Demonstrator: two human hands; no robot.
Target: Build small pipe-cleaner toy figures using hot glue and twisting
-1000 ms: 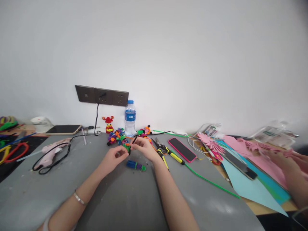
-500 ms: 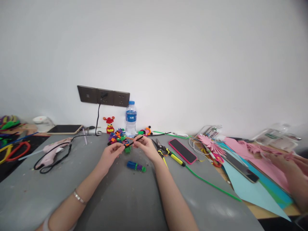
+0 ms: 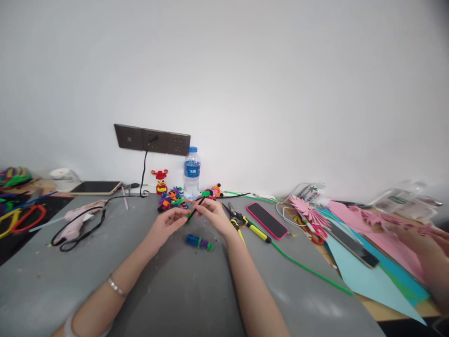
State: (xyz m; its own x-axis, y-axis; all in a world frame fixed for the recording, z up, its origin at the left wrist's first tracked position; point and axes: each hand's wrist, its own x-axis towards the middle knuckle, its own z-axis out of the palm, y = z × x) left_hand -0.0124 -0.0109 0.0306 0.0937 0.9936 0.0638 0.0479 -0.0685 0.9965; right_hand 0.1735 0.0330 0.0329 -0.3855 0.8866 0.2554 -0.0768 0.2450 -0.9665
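Between my two hands runs a short black pipe cleaner [image 3: 195, 210], slanting up to the right. My left hand [image 3: 170, 226] pinches its lower end, and my right hand [image 3: 214, 216] pinches the upper part with thumb and fingers. Just below lies a blue and purple pipe-cleaner piece [image 3: 198, 242] with green bands, flat on the grey table [image 3: 168, 290]. Behind my hands sits a heap of colourful pipe-cleaner figures [image 3: 171, 199], partly hidden by my fingers. A red figure [image 3: 161, 182] with a yellow lower part stands behind them.
A water bottle [image 3: 191, 174] stands by the wall. Pliers [image 3: 250, 224] with yellow handles, a pink-cased phone [image 3: 267, 221] and a green pipe cleaner [image 3: 308, 267] lie right. A glue gun [image 3: 77, 221] lies left. At far right, another person's hand [image 3: 410, 241] works among pink paper [image 3: 389, 245].
The black pipe cleaner has tilted more steeply between my hands. My left fingers have opened out a little and shifted right.
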